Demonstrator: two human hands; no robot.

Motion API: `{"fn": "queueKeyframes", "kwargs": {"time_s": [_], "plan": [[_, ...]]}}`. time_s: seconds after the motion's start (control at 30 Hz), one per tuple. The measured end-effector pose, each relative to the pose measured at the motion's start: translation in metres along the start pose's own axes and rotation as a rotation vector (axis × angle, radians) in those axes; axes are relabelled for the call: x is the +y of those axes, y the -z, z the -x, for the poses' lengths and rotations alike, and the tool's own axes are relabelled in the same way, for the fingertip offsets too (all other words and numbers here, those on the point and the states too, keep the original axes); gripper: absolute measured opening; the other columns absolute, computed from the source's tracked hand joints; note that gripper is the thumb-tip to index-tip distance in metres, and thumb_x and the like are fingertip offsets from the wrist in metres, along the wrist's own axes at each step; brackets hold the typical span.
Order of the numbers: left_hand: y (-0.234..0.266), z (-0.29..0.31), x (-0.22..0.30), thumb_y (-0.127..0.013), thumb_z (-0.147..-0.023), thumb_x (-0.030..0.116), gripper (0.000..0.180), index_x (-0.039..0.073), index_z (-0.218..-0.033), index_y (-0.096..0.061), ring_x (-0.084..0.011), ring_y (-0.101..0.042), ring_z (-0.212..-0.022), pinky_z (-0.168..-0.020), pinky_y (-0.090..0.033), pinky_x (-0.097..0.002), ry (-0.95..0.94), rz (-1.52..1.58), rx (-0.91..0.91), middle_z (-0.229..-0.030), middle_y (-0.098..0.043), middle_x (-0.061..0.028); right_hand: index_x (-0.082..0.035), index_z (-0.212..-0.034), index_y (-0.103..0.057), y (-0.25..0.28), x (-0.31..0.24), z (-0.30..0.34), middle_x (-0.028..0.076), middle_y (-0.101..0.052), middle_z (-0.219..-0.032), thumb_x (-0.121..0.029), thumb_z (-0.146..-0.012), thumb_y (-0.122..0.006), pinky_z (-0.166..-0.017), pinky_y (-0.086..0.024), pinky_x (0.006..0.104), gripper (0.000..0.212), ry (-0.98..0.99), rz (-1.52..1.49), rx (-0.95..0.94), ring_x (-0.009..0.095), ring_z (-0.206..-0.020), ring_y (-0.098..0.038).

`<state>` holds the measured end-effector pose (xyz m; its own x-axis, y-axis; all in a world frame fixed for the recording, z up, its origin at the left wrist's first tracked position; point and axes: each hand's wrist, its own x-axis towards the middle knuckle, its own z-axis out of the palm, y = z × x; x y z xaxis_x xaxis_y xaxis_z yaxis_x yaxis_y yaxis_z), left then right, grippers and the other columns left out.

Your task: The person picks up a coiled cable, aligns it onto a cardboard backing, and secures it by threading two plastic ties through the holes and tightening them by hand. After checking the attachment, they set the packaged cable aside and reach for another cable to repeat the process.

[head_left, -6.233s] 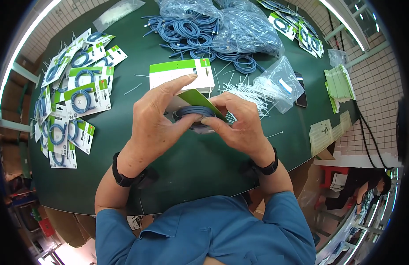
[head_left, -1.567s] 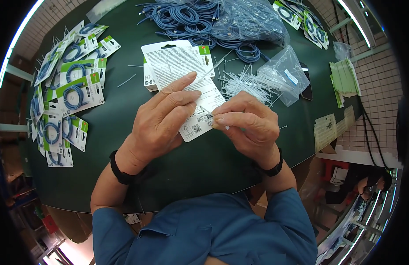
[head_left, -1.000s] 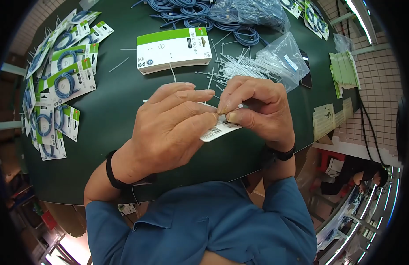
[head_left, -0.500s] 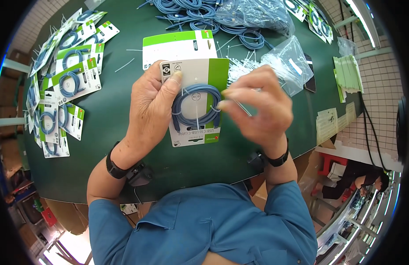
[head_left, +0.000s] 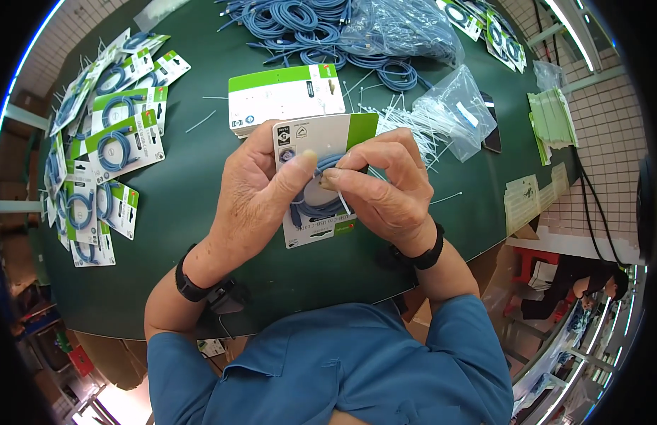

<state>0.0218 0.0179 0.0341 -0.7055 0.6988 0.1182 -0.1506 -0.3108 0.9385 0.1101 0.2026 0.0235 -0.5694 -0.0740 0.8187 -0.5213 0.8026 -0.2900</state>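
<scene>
Where the blue-sleeved forearms come up from the near edge, both hands meet over the middle of the green table. The left hand grips a white-and-green backing card from its left side, thumb pressed on the front and the other fingers out of sight behind it. The right hand is curled against the card's right half, thumb and forefinger pinched together on the coiled blue cable that lies on the card; whether they also hold a tie is too small to make out. Much of the cable and the card's lower right part are covered by that hand. Each wrist wears a black band.

Just beyond the hands lies a stack of blank cards, green strip along the top. To its right, a heap of white cable ties spills from a clear plastic bag, with a dark flat object half hidden beneath the bag. Along the left side, finished carded cables lie in overlapping rows, the outermost bent by the lens. At the far edge sit loose blue cable coils and a bagged bundle of cables.

Right of the table, a pale tiled floor shows, with a red stool and another person partly cut off near the rim.
</scene>
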Motion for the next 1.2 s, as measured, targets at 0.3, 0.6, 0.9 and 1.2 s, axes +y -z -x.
{"fn": "queueKeyframes", "kwargs": {"time_s": [0.3, 0.6, 0.9, 1.2], "plan": [[-0.001, 0.002, 0.001, -0.066, -0.102, 0.006, 0.036, -0.005, -0.136, -0.058, -0.0144, -0.067, -0.115, -0.099, -0.055, -0.0323, 0.001, -0.086, -0.106, -0.122, -0.072, -0.0113, -0.014, -0.1, -0.074, 0.004, 0.004, 0.0, 0.001, -0.07, -0.099, 0.002, -0.07, -0.091, -0.067, -0.049, 0.0318, 0.038, -0.031, -0.055, 0.099, 0.021, -0.085, -0.063], [0.0, 0.006, -0.006, -0.065, -0.104, 0.008, 0.036, -0.004, -0.137, -0.058, -0.0145, -0.07, -0.108, -0.096, -0.057, -0.0314, 0.03, 0.018, 0.021, -0.122, -0.074, -0.0129, -0.011, -0.098, -0.073, 0.003, -0.006, -0.003, 0.002, -0.073, -0.103, 0.0, -0.073, -0.089, -0.071, -0.051, 0.0329, 0.031, 0.032, -0.014, 0.058, 0.022, -0.091, -0.064], [-0.001, 0.004, -0.007, -0.066, -0.104, 0.008, 0.035, -0.004, -0.136, -0.059, -0.015, -0.07, -0.109, -0.098, -0.056, -0.0319, 0.053, 0.102, 0.053, -0.124, -0.074, -0.0131, -0.011, -0.1, -0.063, 0.002, -0.011, 0.002, 0.004, -0.075, -0.105, -0.005, -0.079, -0.089, -0.07, -0.051, 0.0334, 0.034, 0.064, -0.185, 0.061, 0.021, -0.084, -0.068], [-0.002, 0.004, -0.006, -0.066, -0.104, 0.009, 0.036, -0.005, -0.137, -0.059, -0.0152, -0.07, -0.11, -0.099, -0.055, -0.0319, 0.061, 0.113, 0.061, -0.124, -0.073, -0.0134, -0.012, -0.103, -0.058, 0.005, -0.01, 0.001, 0.003, -0.075, -0.102, -0.008, -0.082, -0.088, -0.069, -0.05, 0.0332, 0.037, 0.003, -0.294, 0.046, 0.02, -0.081, -0.069]]}}
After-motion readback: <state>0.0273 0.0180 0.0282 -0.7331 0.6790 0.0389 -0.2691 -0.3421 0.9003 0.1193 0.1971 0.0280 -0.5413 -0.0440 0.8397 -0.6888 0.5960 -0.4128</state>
